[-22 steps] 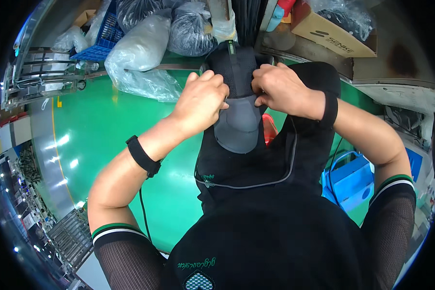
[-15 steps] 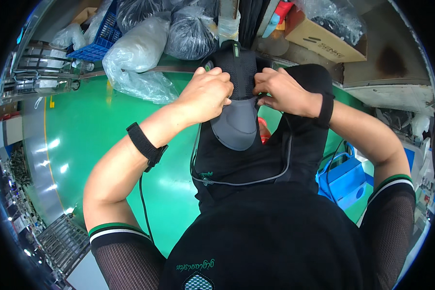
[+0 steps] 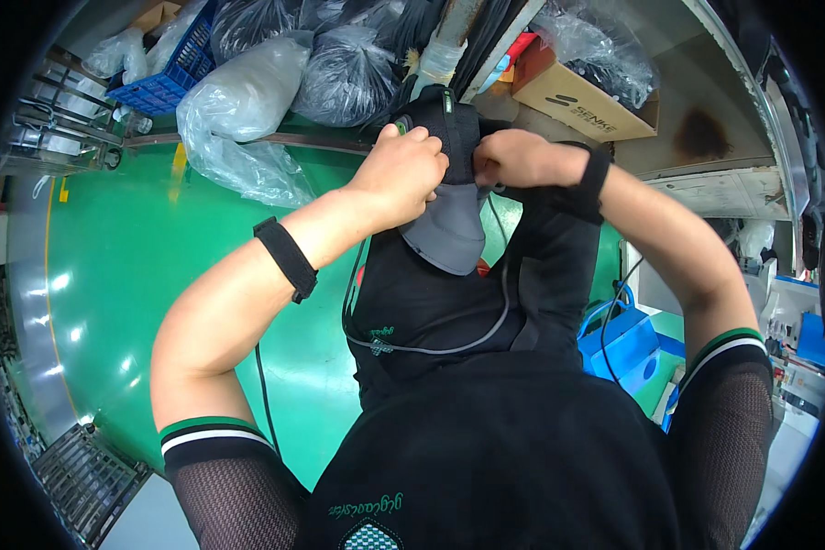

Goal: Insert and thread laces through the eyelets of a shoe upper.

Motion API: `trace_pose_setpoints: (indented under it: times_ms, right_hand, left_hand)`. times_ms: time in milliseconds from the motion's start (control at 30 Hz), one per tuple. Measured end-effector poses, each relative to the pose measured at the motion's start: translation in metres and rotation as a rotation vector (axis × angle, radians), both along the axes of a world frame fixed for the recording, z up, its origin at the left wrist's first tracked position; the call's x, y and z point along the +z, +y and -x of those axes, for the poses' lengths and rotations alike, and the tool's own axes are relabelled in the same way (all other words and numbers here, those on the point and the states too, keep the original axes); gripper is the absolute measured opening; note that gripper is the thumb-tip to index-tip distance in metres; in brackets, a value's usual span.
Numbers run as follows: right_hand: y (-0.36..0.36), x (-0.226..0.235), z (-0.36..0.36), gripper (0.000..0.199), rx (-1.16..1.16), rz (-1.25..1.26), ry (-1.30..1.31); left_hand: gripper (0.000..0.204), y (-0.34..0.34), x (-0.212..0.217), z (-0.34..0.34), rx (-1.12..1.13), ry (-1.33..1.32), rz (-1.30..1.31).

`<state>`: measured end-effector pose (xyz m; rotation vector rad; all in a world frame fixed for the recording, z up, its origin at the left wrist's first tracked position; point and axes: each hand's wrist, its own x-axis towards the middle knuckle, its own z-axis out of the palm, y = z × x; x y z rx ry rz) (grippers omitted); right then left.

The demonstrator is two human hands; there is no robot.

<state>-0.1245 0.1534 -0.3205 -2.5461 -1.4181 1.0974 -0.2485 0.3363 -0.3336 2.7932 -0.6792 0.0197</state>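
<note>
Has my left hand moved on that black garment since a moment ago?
Yes. The left hand has gone up the black garment, from beside the grey panel to its top edge, nearer the clear plastic bags.

Brown cardboard box (image 3: 577, 96) at top right of centre, tilted, dark print on its side, a clear crumpled plastic bag (image 3: 596, 46) lying on top of it. Large clear plastic bag (image 3: 238, 119) at upper left on the green floor, bulging, whitish. Dark grey filled bags (image 3: 344, 78) just right of it, touching, along the top edge. Blue plastic crate (image 3: 170, 78) at far upper left, behind the clear bag. No screens or signs to make out.
</note>
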Motion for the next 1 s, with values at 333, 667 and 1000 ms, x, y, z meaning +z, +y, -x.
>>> trace_pose_setpoints:
  times_ms: [333,667,1000]
  right_hand:
    - [0.011,-0.019,-0.006,0.023,-0.157,0.055,0.258]
    - [-0.017,-0.043,0.026,0.012,-0.794,-0.907,0.235]
    - [-0.015,-0.016,0.082,0.009,-0.875,-0.998,0.758]
  left_hand:
    - [0.012,-0.001,0.005,-0.01,0.082,0.196,0.089]
    - [0.012,-0.018,-0.004,-0.005,0.377,0.17,0.029]
    - [0.015,-0.016,-0.014,-0.012,0.608,0.086,0.236]
